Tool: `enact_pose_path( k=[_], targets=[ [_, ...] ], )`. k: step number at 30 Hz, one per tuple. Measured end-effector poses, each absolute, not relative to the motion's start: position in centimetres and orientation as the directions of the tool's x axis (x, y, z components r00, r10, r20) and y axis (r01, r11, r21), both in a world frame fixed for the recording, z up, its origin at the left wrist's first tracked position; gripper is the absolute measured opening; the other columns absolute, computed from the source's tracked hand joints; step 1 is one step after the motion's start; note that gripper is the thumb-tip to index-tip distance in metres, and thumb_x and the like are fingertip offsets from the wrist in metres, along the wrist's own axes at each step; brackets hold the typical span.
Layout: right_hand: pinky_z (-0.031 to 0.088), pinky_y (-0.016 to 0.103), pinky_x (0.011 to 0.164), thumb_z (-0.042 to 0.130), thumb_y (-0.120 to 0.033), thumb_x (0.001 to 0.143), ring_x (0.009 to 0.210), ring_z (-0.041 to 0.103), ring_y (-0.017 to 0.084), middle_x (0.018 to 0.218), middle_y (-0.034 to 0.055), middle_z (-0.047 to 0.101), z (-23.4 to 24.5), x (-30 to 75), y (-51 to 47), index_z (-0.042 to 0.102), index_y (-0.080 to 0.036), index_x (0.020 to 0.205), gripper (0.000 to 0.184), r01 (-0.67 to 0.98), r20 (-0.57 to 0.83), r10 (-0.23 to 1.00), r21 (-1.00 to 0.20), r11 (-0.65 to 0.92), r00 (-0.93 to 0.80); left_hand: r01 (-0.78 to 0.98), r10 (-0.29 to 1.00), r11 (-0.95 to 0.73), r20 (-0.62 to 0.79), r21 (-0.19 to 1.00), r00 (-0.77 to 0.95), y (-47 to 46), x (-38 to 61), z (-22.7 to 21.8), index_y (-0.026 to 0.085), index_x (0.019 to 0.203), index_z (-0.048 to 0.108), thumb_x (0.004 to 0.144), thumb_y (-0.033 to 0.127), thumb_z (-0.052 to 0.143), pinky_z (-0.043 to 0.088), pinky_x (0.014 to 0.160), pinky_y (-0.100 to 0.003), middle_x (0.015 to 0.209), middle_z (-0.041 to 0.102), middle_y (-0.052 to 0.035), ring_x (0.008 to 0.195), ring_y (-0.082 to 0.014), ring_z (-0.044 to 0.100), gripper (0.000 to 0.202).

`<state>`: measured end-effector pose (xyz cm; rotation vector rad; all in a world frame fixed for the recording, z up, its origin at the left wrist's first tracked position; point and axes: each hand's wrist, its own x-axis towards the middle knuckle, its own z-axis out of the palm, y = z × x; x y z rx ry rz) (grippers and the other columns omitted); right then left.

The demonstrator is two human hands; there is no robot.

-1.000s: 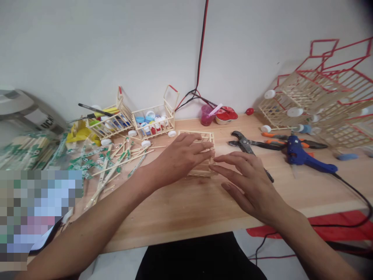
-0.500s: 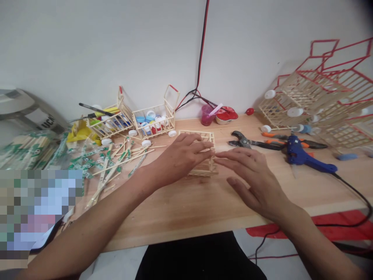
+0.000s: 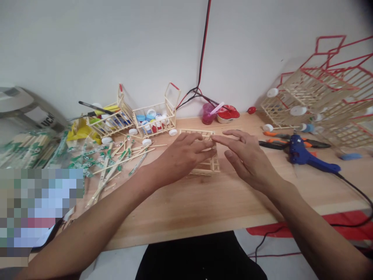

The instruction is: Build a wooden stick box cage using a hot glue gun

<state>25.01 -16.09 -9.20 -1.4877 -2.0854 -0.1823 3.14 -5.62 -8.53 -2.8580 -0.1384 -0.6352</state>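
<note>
Stick lattice frame (image 3: 207,168) | flat | left fingers (image 3: 198,144) spread on it | right fingers (image 3: 233,136) open, beside it

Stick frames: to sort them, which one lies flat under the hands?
The bare frame under the left hand: no wheels or red trim, unlike the carts.

Inspection count: one left hand (image 3: 182,155), one right hand (image 3: 247,157), one flat stick frame (image 3: 206,168), one stick basket (image 3: 154,122), one further stick basket (image 3: 112,120), one glue gun (image 3: 300,152), one pink cup (image 3: 208,115).
</note>
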Motion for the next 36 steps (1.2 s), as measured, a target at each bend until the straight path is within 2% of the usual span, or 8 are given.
enact_pose_path(
  k=[9, 15, 21, 27, 30, 36],
  targets=[
    [0.039, 0.052, 0.101, 0.039, -0.029, 0.102, 0.126, 0.051, 0.030, 0.133, 0.0129, 0.064, -9.2, 24.9, -16.1, 0.055, -0.020, 0.138, 0.040, 0.908, 0.524, 0.819, -0.184, 0.377, -0.234, 0.149, 0.067, -0.973, 0.401, -0.178, 0.914, -5.8, 3.3, -8.4, 0.025, 0.134, 0.058, 0.102, 0.021, 0.046, 0.041, 0.104, -0.044, 0.140, 0.059, -0.0031, 0.127, -0.0244, 0.048, 0.035],
    [0.039, 0.054, 0.101, 0.040, -0.027, 0.102, 0.124, 0.052, 0.030, 0.135, 0.0089, 0.063, -9.2, 24.6, -16.3, 0.051, -0.028, 0.142, 0.042, 0.916, 0.503, 0.838, -0.196, 0.351, -0.214, 0.156, 0.080, -0.972, 0.381, -0.174, 0.921, -6.0, 3.2, -8.3, 0.024, 0.134, 0.059, 0.102, 0.020, 0.047, 0.041, 0.105, -0.044, 0.138, 0.060, -0.0058, 0.128, -0.0242, 0.048, 0.035],
    [0.039, 0.054, 0.104, 0.043, -0.027, 0.101, 0.128, 0.048, 0.030, 0.139, 0.0090, 0.062, -9.4, 24.7, -16.3, 0.052, -0.024, 0.140, 0.041, 0.906, 0.525, 0.820, -0.191, 0.377, -0.230, 0.161, 0.081, -0.970, 0.379, -0.184, 0.922, -6.0, 3.1, -8.0, 0.024, 0.133, 0.059, 0.101, 0.018, 0.046, 0.040, 0.106, -0.045, 0.139, 0.059, -0.0064, 0.129, -0.0250, 0.047, 0.035],
    [0.040, 0.053, 0.104, 0.042, -0.026, 0.101, 0.127, 0.050, 0.029, 0.134, 0.0105, 0.064, -9.1, 24.8, -16.0, 0.054, -0.021, 0.139, 0.040, 0.898, 0.537, 0.818, -0.230, 0.376, -0.205, 0.130, 0.040, -0.971, 0.403, -0.199, 0.914, -6.4, 2.9, -7.1, 0.024, 0.132, 0.060, 0.102, 0.020, 0.045, 0.040, 0.104, -0.044, 0.140, 0.059, -0.0036, 0.127, -0.0252, 0.048, 0.033],
    [0.041, 0.053, 0.105, 0.043, -0.025, 0.101, 0.126, 0.052, 0.029, 0.133, 0.0096, 0.065, -9.1, 24.9, -16.0, 0.056, -0.022, 0.137, 0.039, 0.894, 0.560, 0.805, -0.234, 0.381, -0.197, 0.110, 0.015, -0.970, 0.402, -0.214, 0.915, -7.0, 2.6, -6.2, 0.024, 0.122, 0.065, 0.102, 0.020, 0.045, 0.041, 0.101, -0.044, 0.134, 0.063, -0.0046, 0.125, -0.0255, 0.050, 0.029],
    [0.039, 0.053, 0.106, 0.047, -0.023, 0.100, 0.133, 0.049, 0.028, 0.139, 0.0071, 0.063, -9.6, 25.3, -16.2, 0.058, -0.024, 0.135, 0.037, 0.887, 0.567, 0.784, -0.186, 0.422, -0.253, 0.047, -0.063, -0.951, 0.342, -0.306, 0.938, -8.6, 1.9, -4.4, 0.021, 0.114, 0.068, 0.099, 0.014, 0.048, 0.042, 0.098, -0.044, 0.124, 0.067, -0.0055, 0.122, -0.0275, 0.054, 0.026]
  ],
)
